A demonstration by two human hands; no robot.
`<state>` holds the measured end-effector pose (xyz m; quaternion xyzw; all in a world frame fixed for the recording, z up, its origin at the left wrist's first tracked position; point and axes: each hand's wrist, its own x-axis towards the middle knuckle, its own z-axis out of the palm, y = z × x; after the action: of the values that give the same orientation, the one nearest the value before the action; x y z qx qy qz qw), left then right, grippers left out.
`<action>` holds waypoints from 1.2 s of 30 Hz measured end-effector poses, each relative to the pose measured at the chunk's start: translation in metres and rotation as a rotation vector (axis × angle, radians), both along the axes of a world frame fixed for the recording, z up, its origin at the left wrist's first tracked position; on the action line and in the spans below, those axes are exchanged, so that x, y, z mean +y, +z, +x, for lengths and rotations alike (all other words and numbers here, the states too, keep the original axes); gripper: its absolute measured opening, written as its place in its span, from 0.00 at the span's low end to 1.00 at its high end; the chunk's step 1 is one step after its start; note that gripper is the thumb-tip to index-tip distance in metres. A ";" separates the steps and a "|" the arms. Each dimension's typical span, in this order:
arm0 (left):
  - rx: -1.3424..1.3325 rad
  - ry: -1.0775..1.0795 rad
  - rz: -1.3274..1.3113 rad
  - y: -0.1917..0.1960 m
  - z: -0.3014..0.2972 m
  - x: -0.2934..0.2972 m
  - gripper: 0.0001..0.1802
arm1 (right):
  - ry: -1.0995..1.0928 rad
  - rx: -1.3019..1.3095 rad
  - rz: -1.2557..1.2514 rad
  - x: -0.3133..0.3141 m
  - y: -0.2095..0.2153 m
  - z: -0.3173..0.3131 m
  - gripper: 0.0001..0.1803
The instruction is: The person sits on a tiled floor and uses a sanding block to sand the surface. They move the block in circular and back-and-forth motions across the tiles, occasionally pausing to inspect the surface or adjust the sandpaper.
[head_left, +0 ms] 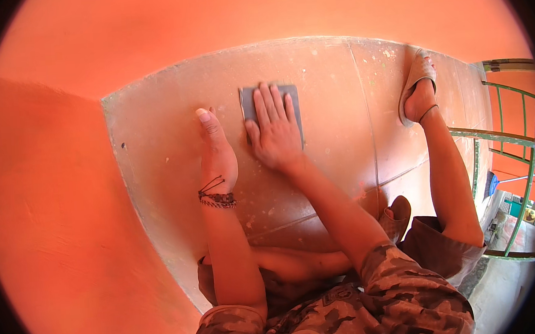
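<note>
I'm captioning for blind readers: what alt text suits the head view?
A person's right hand lies flat on a dark grey sheet on a brown floor beside orange walls; the left hand, with wrist bracelets, is nearby.

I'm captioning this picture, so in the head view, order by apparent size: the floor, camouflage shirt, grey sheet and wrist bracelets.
1. Floor
2. Camouflage shirt, though nearness likely enlarges it
3. Grey sheet, partly covered by the right hand
4. Wrist bracelets

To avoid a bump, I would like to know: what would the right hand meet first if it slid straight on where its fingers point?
The right hand would probably meet the orange wall, after a stretch of floor; the fisheye view leaves the distance unclear.
</note>
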<state>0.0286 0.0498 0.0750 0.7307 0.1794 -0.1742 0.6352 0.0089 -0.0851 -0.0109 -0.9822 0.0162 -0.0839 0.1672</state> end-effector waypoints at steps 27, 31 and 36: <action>0.028 -0.042 0.136 0.003 -0.001 -0.006 0.49 | -0.032 0.116 0.024 -0.017 -0.007 -0.053 0.36; 0.034 -0.087 0.121 0.007 -0.005 -0.021 0.49 | -0.063 0.072 0.030 -0.057 -0.001 0.021 0.37; 0.050 -0.061 0.167 0.006 -0.001 -0.003 0.49 | -0.047 0.127 0.020 -0.028 -0.003 -0.052 0.38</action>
<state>0.0281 0.0472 0.0808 0.7818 0.1867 -0.1964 0.5616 -0.0432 -0.1136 -0.0137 -0.9832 0.0506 -0.0251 0.1736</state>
